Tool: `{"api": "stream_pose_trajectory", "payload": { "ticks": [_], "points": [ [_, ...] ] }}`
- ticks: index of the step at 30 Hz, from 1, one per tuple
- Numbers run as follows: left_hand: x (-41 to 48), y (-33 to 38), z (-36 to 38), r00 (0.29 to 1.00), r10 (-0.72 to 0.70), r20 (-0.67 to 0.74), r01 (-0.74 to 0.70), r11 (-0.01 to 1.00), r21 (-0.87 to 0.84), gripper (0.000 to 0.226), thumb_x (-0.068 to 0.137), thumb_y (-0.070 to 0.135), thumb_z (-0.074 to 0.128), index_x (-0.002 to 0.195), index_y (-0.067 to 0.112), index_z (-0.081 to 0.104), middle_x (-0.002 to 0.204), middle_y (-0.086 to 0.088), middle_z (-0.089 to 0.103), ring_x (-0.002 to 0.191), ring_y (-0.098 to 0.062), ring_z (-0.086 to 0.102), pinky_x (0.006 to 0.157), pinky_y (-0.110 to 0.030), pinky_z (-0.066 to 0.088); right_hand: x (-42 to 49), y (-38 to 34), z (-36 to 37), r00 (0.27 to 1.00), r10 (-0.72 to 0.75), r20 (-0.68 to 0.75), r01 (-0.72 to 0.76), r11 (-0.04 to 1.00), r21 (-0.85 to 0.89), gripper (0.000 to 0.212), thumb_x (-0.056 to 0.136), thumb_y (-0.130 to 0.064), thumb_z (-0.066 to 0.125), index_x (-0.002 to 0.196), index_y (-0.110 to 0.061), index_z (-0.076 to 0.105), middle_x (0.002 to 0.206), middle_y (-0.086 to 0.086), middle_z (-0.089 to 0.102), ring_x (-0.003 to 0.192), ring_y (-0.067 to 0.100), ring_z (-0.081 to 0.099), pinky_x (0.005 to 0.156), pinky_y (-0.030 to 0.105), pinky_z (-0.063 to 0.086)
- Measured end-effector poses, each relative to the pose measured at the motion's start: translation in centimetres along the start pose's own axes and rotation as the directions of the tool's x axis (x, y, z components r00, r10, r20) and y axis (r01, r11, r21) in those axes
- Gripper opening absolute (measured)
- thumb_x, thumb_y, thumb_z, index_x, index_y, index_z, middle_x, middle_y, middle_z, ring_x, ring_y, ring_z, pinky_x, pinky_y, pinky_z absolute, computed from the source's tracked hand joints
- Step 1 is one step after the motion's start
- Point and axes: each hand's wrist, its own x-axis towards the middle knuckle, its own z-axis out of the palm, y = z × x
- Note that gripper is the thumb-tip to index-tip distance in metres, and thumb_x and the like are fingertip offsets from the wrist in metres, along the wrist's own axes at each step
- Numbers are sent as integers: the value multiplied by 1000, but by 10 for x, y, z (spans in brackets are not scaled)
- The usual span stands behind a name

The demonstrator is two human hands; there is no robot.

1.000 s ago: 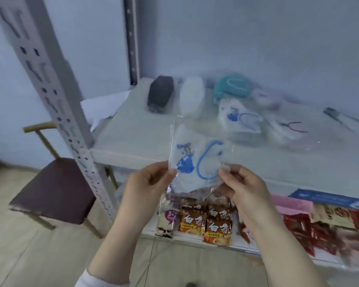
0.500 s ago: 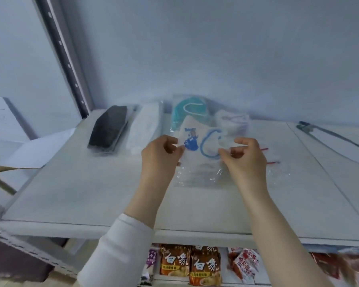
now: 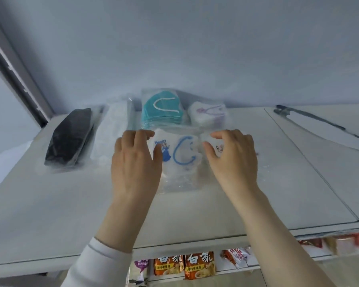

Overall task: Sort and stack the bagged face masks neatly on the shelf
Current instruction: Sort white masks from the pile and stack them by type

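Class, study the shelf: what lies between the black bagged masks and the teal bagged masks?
In the head view, a clear bag of white masks lies between the black bagged masks and the teal bagged masks.

Orange noodle packets [image 3: 199, 265] and a red packet [image 3: 234, 257] stood in a row on the lower tier. A dark upright [image 3: 19, 79] rose at left. A long bar [image 3: 323, 129] lay at right.

A clear-bagged white mask with blue print [image 3: 180, 154] lies flat on the shelf [image 3: 50, 214], just before the teal masks [image 3: 162, 109] and the purple-strapped mask [image 3: 207, 114]; the black masks [image 3: 71, 137] lie left.
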Motion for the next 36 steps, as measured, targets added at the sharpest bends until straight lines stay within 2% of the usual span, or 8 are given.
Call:
{"api": "stream_pose_trajectory", "payload": {
  "ticks": [7,12,15,19,26,30,32,36],
  "points": [
    [0,114,59,883,465,58,-462,885,-65,19,77,18,66,94,9,68,91,-11,67,82,-35,64,69,-37,52,19,99,-61,997,53,-51,-55,998,-37,33,90,-32,57,118,-15,60,120,7,57,114,27,45,92,32,37],
    [-27,223,121,812,548,200,-516,835,-192,23,88,20,62,109,11,64,107,-8,64,100,-30,60,82,-38,45,33,224,-116,984,177,-22,-179,981,-78,40,89,-34,59,123,-14,56,126,9,54,122,28,40,93,35,39],
    [-51,272,169,824,461,330,-416,887,-201,29,95,29,50,122,20,55,122,0,55,116,-19,50,95,-29,36,36,297,-138,976,211,57,-209,977,-49,48,87,-37,61,128,-15,52,133,8,51,126,28,39,99,35,35],
    [-69,317,218,842,321,434,-241,943,-231,26,96,29,49,120,22,56,120,2,55,115,-16,51,96,-29,40,56,378,-152,966,231,117,-232,973,-11,52,83,-41,64,127,-14,52,125,9,55,120,30,46,97,37,40],
    [-50,347,271,831,-79,550,269,924,-273,49,93,28,55,137,18,36,142,-5,32,130,-22,38,102,-35,39,134,417,-122,948,223,229,-184,966,-180,53,77,-50,67,114,-13,58,114,9,52,113,30,38,89,30,32],
    [-41,349,285,807,-243,538,503,760,-411,64,92,28,59,144,18,24,146,-4,26,131,-18,39,96,-29,37,127,426,-117,984,156,88,-165,980,108,16,80,-26,70,86,-17,57,88,-1,59,93,17,46,69,23,32],
    [-35,354,289,757,-336,561,637,572,-517,74,90,28,62,148,18,16,148,-4,27,129,-18,43,95,-28,35,126,425,-123,973,210,94,-230,897,378,16,80,-18,70,77,-19,54,73,-6,59,70,2,52,59,14,35],
    [-19,368,289,711,-383,590,689,210,-694,68,88,28,64,144,16,27,129,-2,53,107,-18,59,95,-31,42,141,412,-146,948,173,267,-306,722,621,16,80,-13,71,75,-18,57,66,0,64,52,14,58,56,19,43]
  ]
}}
